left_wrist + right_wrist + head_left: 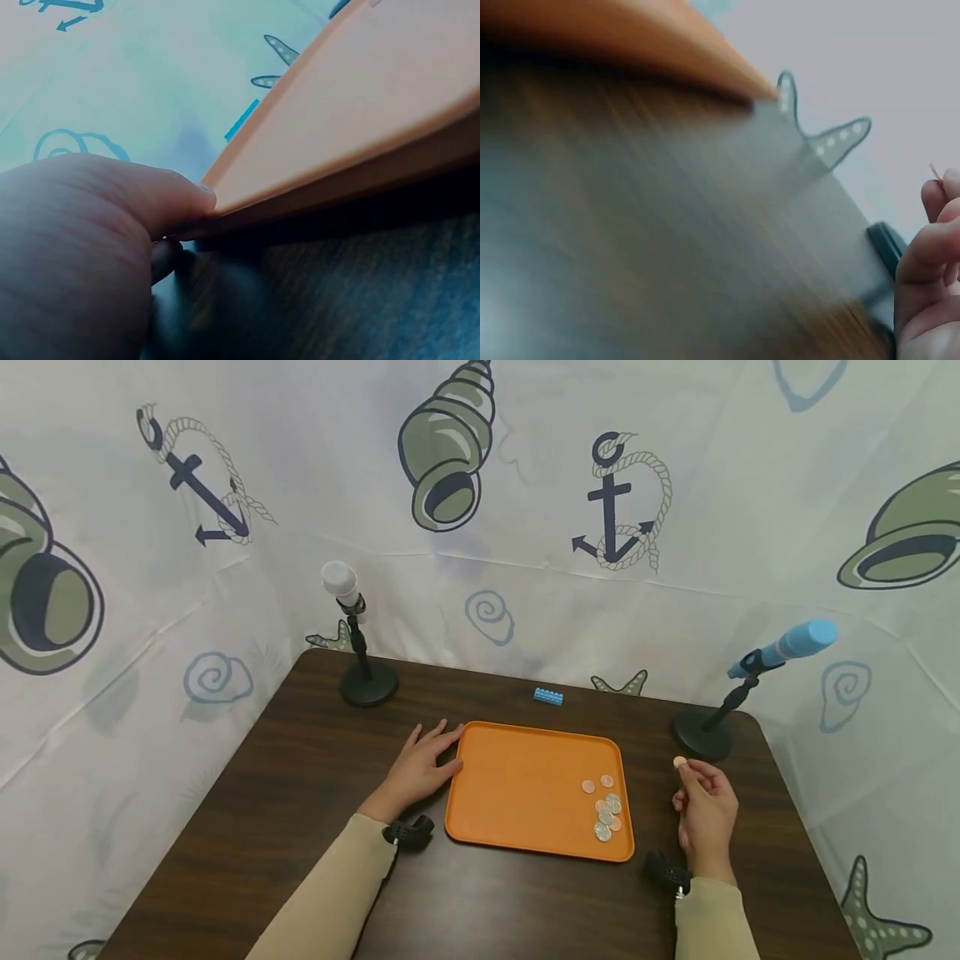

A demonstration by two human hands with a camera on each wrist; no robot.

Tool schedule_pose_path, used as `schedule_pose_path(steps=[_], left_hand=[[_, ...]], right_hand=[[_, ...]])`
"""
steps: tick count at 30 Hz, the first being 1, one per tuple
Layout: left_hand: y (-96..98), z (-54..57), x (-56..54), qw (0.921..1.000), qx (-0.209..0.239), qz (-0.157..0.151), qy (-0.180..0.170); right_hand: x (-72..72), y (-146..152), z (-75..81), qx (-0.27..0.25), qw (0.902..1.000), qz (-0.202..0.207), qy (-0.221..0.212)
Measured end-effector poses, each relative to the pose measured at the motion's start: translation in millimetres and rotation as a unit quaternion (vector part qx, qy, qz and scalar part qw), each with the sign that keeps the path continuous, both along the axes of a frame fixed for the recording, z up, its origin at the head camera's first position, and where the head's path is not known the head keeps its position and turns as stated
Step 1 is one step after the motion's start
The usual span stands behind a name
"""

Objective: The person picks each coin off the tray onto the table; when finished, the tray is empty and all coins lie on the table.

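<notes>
Between thumb and fingers, my right hand (707,806) pinches a copper-coloured coin (679,762) just right of the tray; in the right wrist view the coin (936,172) shows edge-on as a thin line. An orange tray (517,785) lies on the table. Several coins (605,817), silver and copper-coloured, sit inside it near its right side, some overlapping. My left hand (420,770) is at the tray's left edge with fingers spread. In the left wrist view, its thumb (176,196) touches the rim at a corner.
A blue toy brick (548,697) lies behind the tray. A white microphone (341,583) on a black stand is at the back left. Near my right hand, another stand (702,733) holds a blue microphone (795,643). A patterned cloth (525,527) hangs behind the dark wooden table (315,760).
</notes>
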State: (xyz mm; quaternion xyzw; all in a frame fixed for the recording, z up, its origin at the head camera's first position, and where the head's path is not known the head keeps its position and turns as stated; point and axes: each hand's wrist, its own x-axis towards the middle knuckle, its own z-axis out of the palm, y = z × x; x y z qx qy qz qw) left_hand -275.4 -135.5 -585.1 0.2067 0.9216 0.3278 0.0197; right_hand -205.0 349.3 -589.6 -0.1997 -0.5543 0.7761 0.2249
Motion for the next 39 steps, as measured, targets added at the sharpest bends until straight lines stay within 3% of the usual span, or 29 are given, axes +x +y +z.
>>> schedule_pose_path(steps=[2,4,7,10,23,33,36,39], left_hand=[[0.5,0.1,0.7,1.0,0.002,0.0,0.0],[0.4,0.7,1.9,1.0,0.006,0.001,0.001],[-0.6,0.6,2.1,0.9999,0.008,0.003,0.005],[-2.2,0.0,1.5,0.9999,0.006,0.007,0.007],[-0.1,-4.7,0.8,0.9999,0.001,0.01,0.003],[1.6,0.5,-0.3,1.0,0.001,0.007,0.001],[1.6,1.4,0.2,1.0,0.0,0.008,0.004],[2.4,2.0,-0.3,1.0,0.003,0.003,0.007]], right_hand=[[-10.2,7.6,1.8,0.027,0.9987,0.014,-0.041],[-19.4,13.1,3.4,0.08,0.9909,0.045,-0.098],[-27.1,13.6,7.3,0.163,0.9678,0.084,-0.172],[-29.4,9.2,11.4,0.214,0.9482,0.104,-0.211],[-31.7,10.0,9.4,0.28,0.9203,0.12,-0.245],[-33.8,4.3,6.3,0.343,0.901,0.091,-0.249],[-33.0,4.2,4.8,0.345,0.9008,0.093,-0.247],[-30.8,5.0,5.0,0.328,0.9085,0.091,-0.243]])
